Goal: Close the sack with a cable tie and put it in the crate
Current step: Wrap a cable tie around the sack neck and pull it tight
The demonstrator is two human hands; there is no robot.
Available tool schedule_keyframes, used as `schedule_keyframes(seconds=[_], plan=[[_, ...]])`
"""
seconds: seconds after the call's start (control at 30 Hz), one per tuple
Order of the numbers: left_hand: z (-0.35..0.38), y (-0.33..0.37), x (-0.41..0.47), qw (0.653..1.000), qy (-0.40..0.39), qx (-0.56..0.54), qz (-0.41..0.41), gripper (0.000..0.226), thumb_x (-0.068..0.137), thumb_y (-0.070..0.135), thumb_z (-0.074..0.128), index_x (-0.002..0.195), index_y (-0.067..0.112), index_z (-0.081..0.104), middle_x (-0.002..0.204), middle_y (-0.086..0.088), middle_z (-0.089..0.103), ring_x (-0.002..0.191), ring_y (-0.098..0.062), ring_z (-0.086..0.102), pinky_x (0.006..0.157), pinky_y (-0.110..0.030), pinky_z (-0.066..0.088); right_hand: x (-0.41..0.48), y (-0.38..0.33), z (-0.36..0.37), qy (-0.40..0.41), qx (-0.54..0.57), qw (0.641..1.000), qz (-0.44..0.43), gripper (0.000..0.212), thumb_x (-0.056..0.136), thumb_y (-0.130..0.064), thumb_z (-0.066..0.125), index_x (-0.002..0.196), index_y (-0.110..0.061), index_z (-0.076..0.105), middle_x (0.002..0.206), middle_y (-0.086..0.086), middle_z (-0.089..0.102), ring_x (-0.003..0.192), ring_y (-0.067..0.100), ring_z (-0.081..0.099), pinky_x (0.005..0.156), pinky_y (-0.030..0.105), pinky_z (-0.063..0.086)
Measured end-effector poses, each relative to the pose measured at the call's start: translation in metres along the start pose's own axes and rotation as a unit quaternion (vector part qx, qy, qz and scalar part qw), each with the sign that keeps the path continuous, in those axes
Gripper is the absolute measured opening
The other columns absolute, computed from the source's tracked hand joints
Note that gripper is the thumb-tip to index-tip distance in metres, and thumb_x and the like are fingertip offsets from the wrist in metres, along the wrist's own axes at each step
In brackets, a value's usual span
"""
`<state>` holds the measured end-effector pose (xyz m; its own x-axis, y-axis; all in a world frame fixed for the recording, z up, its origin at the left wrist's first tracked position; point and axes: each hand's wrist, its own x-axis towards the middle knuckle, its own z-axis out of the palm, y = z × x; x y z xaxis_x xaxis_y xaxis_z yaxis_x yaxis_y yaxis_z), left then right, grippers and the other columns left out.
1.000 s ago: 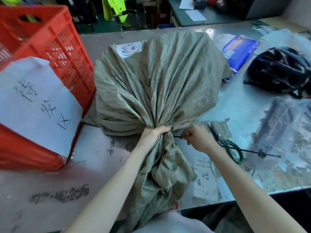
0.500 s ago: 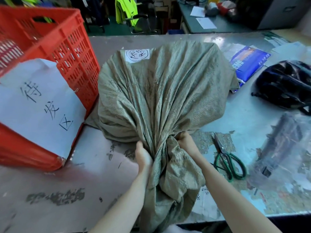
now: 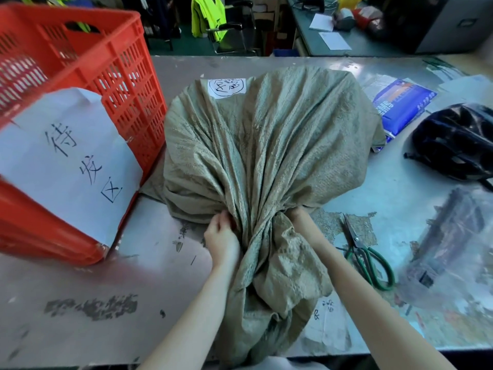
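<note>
The sack [image 3: 266,145] is seen lying on the worktop [image 3: 88,289], its bulging body just beside the red crate [image 3: 112,68] and its neck gathered toward the near edge. The left hand [image 3: 221,239] is pressed against the left side of the gathered neck with fingers curled into the folds, and the right hand [image 3: 297,213] is tucked into the cloth on the right side, largely hidden; both are closed on the sack, one at each side of the neck. No cable tie can be made out at the neck, since the folds cover it, so whether the closing is finished cannot be told; the neck is judged to be bunched tight. The transfer into the crate is clearly left to be done. The sack is of coarse woven, olive-grey cloth, deeply pleated toward the neck, with a white round-marked label near its far end. The crate is of rigid latticed plastic, with a handwritten paper sheet [image 3: 69,158] on its side. Green-handled scissors [image 3: 365,255] lie on the scuffed, worn worktop, right of the sack.
</note>
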<state>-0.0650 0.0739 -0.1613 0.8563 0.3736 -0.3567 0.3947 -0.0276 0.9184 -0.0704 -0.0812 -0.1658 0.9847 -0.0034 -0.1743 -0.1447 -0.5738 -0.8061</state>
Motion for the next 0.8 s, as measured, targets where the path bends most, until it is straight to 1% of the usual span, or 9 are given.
schedule_keyframes(seconds=[0.03, 0.1, 0.17, 0.27, 0.37, 0.47, 0.57, 0.67, 0.8], plan=[[-0.004, 0.001, 0.004, 0.999, 0.024, -0.029, 0.009, 0.028, 0.101, 0.015, 0.04, 0.118, 0.007, 0.062, 0.109, -0.001, 0.063, 0.102, -0.015, 0.051, 0.085, -0.02, 0.034, -0.002, 0.001, -0.006, 0.006, -0.032, 0.999, -0.001, 0.017, 0.081, 0.003, 0.059, 0.074, 0.018, 0.061, 0.075, 0.028, 0.068, 0.07, 0.044, 0.061, 0.056, 0.035, 0.037], [-0.016, 0.004, 0.017, 0.99, 0.055, -0.127, 0.012, 0.026, 0.101, 0.015, 0.041, 0.089, 0.017, 0.064, 0.081, 0.002, 0.061, 0.075, -0.016, 0.054, 0.065, -0.024, 0.044, -0.011, -0.001, -0.025, 0.011, -0.098, 0.995, 0.007, 0.013, 0.083, 0.005, 0.058, 0.082, 0.008, 0.07, 0.079, 0.011, 0.07, 0.066, 0.027, 0.06, 0.055, 0.024, 0.042], [-0.031, 0.012, 0.032, 0.976, 0.065, -0.208, 0.016, 0.029, 0.101, 0.014, 0.04, 0.081, 0.017, 0.06, 0.076, -0.002, 0.06, 0.061, -0.01, 0.052, 0.051, -0.02, 0.043, -0.02, 0.004, -0.045, 0.025, -0.155, 0.987, 0.016, 0.015, 0.086, -0.004, 0.061, 0.092, -0.004, 0.075, 0.086, 0.004, 0.073, 0.073, 0.019, 0.062, 0.063, 0.021, 0.044], [-0.047, 0.028, 0.047, 0.959, 0.036, -0.274, 0.064, 0.028, 0.101, 0.011, 0.039, 0.083, 0.013, 0.061, 0.084, -0.005, 0.068, 0.06, -0.005, 0.055, 0.058, -0.017, 0.044, -0.029, 0.013, -0.071, 0.108, -0.188, 0.976, 0.03, 0.01, 0.084, -0.01, 0.067, 0.086, -0.01, 0.076, 0.084, 0.011, 0.075, 0.08, 0.03, 0.065, 0.072, 0.035, 0.047], [-0.049, 0.044, 0.044, 0.947, -0.043, -0.287, 0.139, 0.023, 0.1, 0.01, 0.044, 0.087, 0.009, 0.063, 0.079, 0.0, 0.072, 0.067, -0.007, 0.06, 0.065, -0.018, 0.049, -0.034, 0.007, -0.084, 0.178, -0.11, 0.977, 0.024, 0.006, 0.081, -0.01, 0.07, 0.076, -0.009, 0.074, 0.067, 0.011, 0.068, 0.067, 0.025, 0.059, 0.062, 0.031, 0.039], [-0.046, 0.056, 0.033, 0.937, -0.111, -0.257, 0.208, 0.02, 0.097, 0.009, 0.05, 0.085, 0.01, 0.067, 0.079, 0.001, 0.071, 0.071, -0.01, 0.061, 0.068, -0.02, 0.05, -0.038, -0.008, -0.087, 0.208, 0.147, 0.967, 0.001, 0.011, 0.08, -0.006, 0.07, 0.069, -0.009, 0.069, 0.058, 0.004, 0.063, 0.057, 0.014, 0.055, 0.06, 0.026, 0.045], [-0.043, 0.068, 0.025, 0.937, -0.12, -0.132, 0.299, 0.021, 0.095, 0.013, 0.055, 0.079, 0.018, 0.069, 0.076, 0.009, 0.072, 0.073, -0.005, 0.059, 0.071, -0.018, 0.046, -0.036, -0.023, -0.084, 0.194, 0.29, 0.936, -0.046, 0.018, 0.08, -0.002, 0.068, 0.071, -0.016, 0.073, 0.059, -0.004, 0.068, 0.06, 0.011, 0.061, 0.066, 0.022, 0.051], [-0.035, 0.083, 0.017, 0.902, -0.178, -0.051, 0.389, 0.02, 0.094, 0.014, 0.054, 0.081, 0.023, 0.067, 0.081, 0.013, 0.072, 0.087, -0.001, 0.065, 0.083, -0.014, 0.044, -0.03, -0.038, -0.081, 0.202, 0.283, 0.933, -0.097, 0.019, 0.08, -0.001, 0.067, 0.075, -0.018, 0.073, 0.064, -0.004, 0.07, 0.062, 0.012, 0.063, 0.066, 0.022, 0.05], [-0.006, 0.096, 0.013, 0.852, -0.303, 0.012, 0.426, 0.018, 0.099, 0.012, 0.045, 0.085, 0.014, 0.056, 0.093, 0.002, 0.073, 0.088, -0.016, 0.07, 0.084, -0.023, 0.05, -0.011, -0.062, -0.077, 0.252, 0.108, 0.946, -0.173, 0.003, 0.081, -0.014, 0.068, 0.081, -0.014, 0.071, 0.082, 0.005, 0.069, 0.072, 0.02, 0.058, 0.067, 0.026, 0.043]])
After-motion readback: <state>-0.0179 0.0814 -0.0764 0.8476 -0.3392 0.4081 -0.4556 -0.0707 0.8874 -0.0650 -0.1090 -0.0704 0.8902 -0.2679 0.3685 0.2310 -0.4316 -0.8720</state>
